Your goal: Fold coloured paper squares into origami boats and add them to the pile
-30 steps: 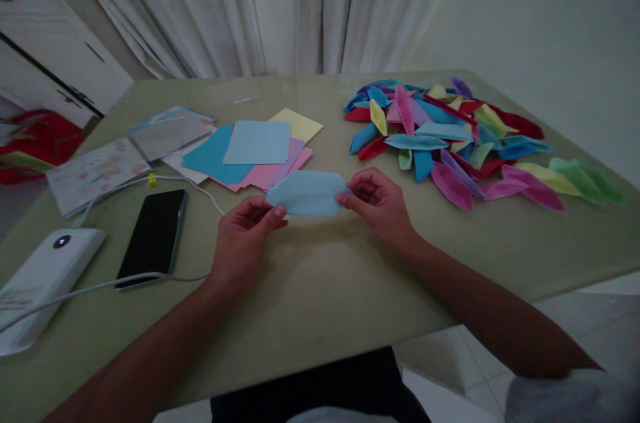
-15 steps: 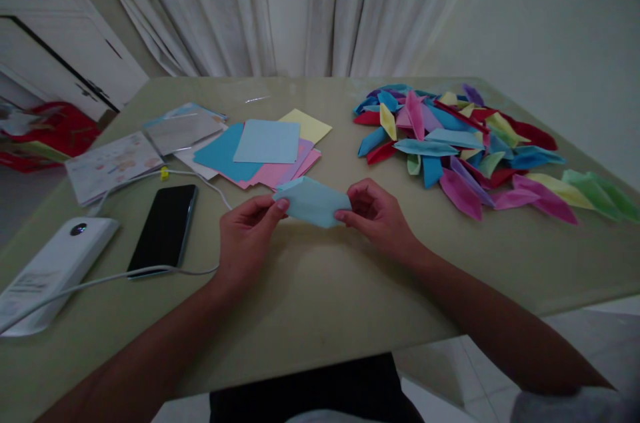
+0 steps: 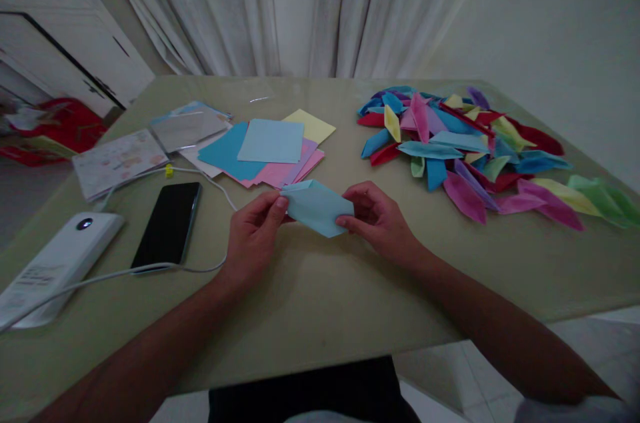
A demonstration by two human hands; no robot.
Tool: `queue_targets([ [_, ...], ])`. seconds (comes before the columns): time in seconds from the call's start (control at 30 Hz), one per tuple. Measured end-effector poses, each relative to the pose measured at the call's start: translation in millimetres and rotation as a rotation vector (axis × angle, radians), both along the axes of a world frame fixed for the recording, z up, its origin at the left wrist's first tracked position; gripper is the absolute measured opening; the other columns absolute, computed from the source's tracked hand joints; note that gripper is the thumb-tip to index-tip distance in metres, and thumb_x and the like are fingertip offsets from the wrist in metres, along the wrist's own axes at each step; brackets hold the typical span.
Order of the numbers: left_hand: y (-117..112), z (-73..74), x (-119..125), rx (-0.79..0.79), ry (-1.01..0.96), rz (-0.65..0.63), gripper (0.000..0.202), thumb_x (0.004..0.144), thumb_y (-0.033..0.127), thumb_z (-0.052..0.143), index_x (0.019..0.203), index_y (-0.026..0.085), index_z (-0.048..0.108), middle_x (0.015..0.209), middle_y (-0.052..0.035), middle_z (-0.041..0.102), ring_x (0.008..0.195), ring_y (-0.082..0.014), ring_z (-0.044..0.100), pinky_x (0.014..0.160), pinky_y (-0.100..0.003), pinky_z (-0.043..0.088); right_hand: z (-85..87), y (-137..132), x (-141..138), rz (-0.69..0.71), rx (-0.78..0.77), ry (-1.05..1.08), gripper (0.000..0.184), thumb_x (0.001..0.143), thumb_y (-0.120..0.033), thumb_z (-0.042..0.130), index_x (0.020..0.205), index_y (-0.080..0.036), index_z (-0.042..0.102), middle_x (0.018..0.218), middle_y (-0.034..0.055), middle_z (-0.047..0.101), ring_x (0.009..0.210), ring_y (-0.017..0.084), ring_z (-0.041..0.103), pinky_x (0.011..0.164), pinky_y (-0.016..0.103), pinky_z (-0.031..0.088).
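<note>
A partly folded light blue paper (image 3: 316,207) is held just above the olive table (image 3: 320,303) between both hands. My left hand (image 3: 253,236) pinches its left end with thumb and fingers. My right hand (image 3: 377,217) pinches its right end, fingers curled. Beyond the hands lies a stack of flat coloured paper squares (image 3: 265,149), blue, pink and yellow. To the right spreads a heap of folded paper pieces (image 3: 465,143) in several colours.
A black phone (image 3: 169,223) lies face up at the left, with a white cable (image 3: 150,268) running to a white power bank (image 3: 55,266). Printed sheets (image 3: 117,159) lie behind them. Curtains and a white cabinet stand beyond the table.
The blue paper has been turned and folded further: its lower edge now comes to a point. Both hands stayed pinched on its ends; the view shifted slightly.
</note>
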State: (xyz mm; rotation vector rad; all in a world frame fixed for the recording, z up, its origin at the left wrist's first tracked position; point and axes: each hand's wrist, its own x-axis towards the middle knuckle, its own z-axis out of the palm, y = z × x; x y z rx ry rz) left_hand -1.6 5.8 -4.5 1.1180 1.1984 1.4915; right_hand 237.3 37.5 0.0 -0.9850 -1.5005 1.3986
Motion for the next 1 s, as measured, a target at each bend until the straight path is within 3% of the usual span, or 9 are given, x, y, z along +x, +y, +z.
queue_targets([
  [0.07, 1, 1.9, -1, 0.027, 0.022, 0.041, 0.026, 0.091, 0.043, 0.085, 0.105, 0.021, 0.085, 0.101, -0.0048, 0.081, 0.086, -0.0182, 0.076, 0.076, -0.031, 0.068, -0.3, 0, 0, 0.002, 0.001, -0.006, 0.042, 0.080, -0.036, 0.095, 0.106, -0.026, 0.064, 0.090, -0.0012, 0.067, 0.073, 0.015, 0.063, 0.063, 0.027, 0.053],
  [0.23, 2, 7.3, -4, 0.050, 0.029, 0.101, 0.043, 0.083, 0.034, 0.093, 0.123, 0.024, 0.080, 0.089, -0.0005, 0.080, 0.079, -0.0151, 0.076, 0.072, -0.026, 0.066, -1.6, -1, 0, 0.006, 0.005, 0.016, 0.041, 0.081, -0.033, 0.095, 0.107, -0.027, 0.065, 0.093, -0.0007, 0.069, 0.076, 0.015, 0.064, 0.065, 0.028, 0.054],
  [0.43, 2, 9.7, -4, 0.080, 0.099, 0.125, 0.021, 0.087, 0.035, 0.089, 0.102, 0.021, 0.084, 0.095, -0.0029, 0.083, 0.078, -0.0147, 0.077, 0.070, -0.024, 0.066, -2.6, 0, 1, 0.006, 0.017, 0.006, 0.041, 0.081, -0.033, 0.095, 0.108, -0.026, 0.065, 0.094, -0.0001, 0.071, 0.079, 0.016, 0.067, 0.067, 0.028, 0.056],
  [0.63, 4, 10.9, -8, 0.135, 0.137, 0.115, 0.023, 0.082, 0.029, 0.092, 0.102, 0.021, 0.084, 0.093, -0.0022, 0.083, 0.077, -0.0152, 0.078, 0.073, -0.027, 0.067, 0.7, -1, 2, -0.042, 0.052, 0.021, 0.041, 0.085, -0.034, 0.092, 0.114, -0.026, 0.064, 0.092, -0.0005, 0.073, 0.078, 0.015, 0.070, 0.065, 0.026, 0.056],
  [0.83, 9, 5.9, -15, 0.033, 0.139, 0.092, 0.025, 0.076, 0.032, 0.096, 0.097, 0.024, 0.086, 0.092, -0.0024, 0.084, 0.071, -0.0146, 0.076, 0.068, -0.026, 0.065, 3.3, 3, 2, -0.145, 0.100, 0.037, 0.036, 0.086, -0.037, 0.090, 0.110, -0.027, 0.066, 0.089, -0.0012, 0.071, 0.073, 0.014, 0.068, 0.057, 0.023, 0.053],
  [1.0, 11, 1.3, -20, -0.054, 0.069, 0.070, 0.024, 0.079, 0.038, 0.095, 0.097, 0.026, 0.087, 0.095, -0.0034, 0.084, 0.072, -0.0178, 0.079, 0.069, -0.033, 0.070, 5.1, 7, 3, -0.201, 0.072, 0.075, 0.039, 0.077, -0.041, 0.098, 0.094, -0.024, 0.068, 0.084, -0.0013, 0.070, 0.069, 0.013, 0.066, 0.060, 0.025, 0.057],
])
